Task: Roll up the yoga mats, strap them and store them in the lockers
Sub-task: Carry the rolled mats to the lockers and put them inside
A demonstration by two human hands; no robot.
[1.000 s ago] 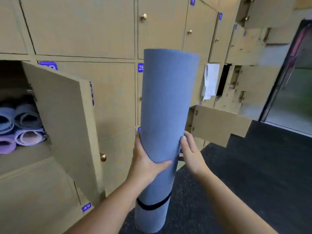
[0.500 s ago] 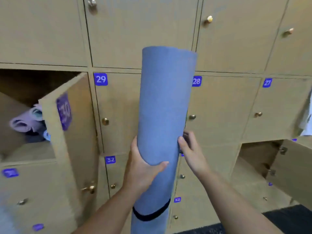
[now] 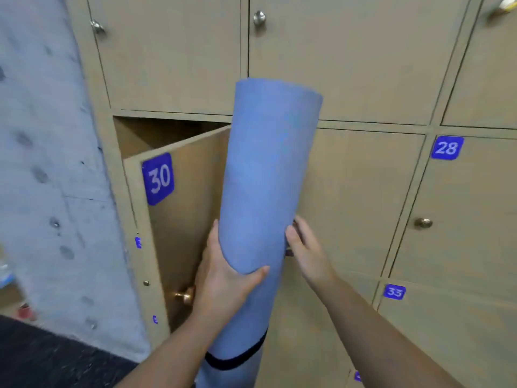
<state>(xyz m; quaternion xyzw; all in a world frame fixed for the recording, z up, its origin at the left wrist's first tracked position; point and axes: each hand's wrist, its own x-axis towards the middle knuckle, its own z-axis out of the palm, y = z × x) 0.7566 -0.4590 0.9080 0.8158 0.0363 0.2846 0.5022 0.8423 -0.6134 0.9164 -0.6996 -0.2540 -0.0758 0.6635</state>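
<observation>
A rolled blue yoga mat (image 3: 265, 186) stands nearly upright in front of me, tilted a little to the right at its top. A black strap (image 3: 237, 359) circles it near the bottom. My left hand (image 3: 223, 281) grips the roll from the left, thumb across its front. My right hand (image 3: 305, 250) holds the right side, fingers curled behind the roll. Behind the mat the door of locker 30 (image 3: 179, 219) stands partly open; its inside is dark and I cannot see what it holds.
A wall of tan wooden lockers fills the view, with closed doors numbered 28 (image 3: 446, 147) and 33 (image 3: 394, 291) to the right. A grey concrete pillar (image 3: 50, 163) stands at the left. A brass knob (image 3: 184, 295) sticks out from door 30. Dark floor lies at bottom left.
My view has swung left along the lockers and closer: door 30 now sits right behind the mat, the pillar has come into view. Both hands keep the same hold on the roll.
</observation>
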